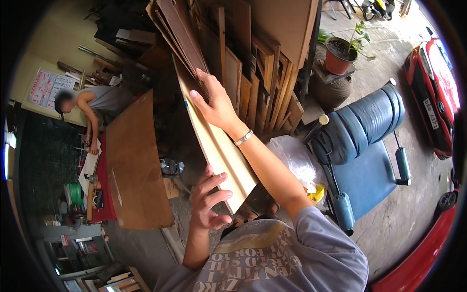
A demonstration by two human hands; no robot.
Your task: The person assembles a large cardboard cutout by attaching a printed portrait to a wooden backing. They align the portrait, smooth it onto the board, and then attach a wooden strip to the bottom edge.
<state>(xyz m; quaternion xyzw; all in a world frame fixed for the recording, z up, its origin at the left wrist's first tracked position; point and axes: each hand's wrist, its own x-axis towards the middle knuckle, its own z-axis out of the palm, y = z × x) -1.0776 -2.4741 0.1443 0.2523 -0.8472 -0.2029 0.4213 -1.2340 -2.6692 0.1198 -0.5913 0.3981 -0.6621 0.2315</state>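
A long, pale wooden board (224,155) slants in front of me, its near end by my body and its far end among brown panels. My right hand (214,104), with a metal-banded watch on the wrist, reaches over the board's far part. Its fingers are stretched out and its thumb is apart, close to the brown panels (187,34); whether it touches them I cannot tell. At the board's near left edge is my left hand (208,202), fingers spread and slightly bent. Its fingertips overlap the edge, but contact is unclear.
Wood offcuts (265,82) lean ahead. To the right are a blue padded chair (365,180), a plastic bag (296,158), a potted plant (339,56) and a red car (428,97). A large brown sheet (136,170) stands left, beside another person (104,104) bending over a workbench.
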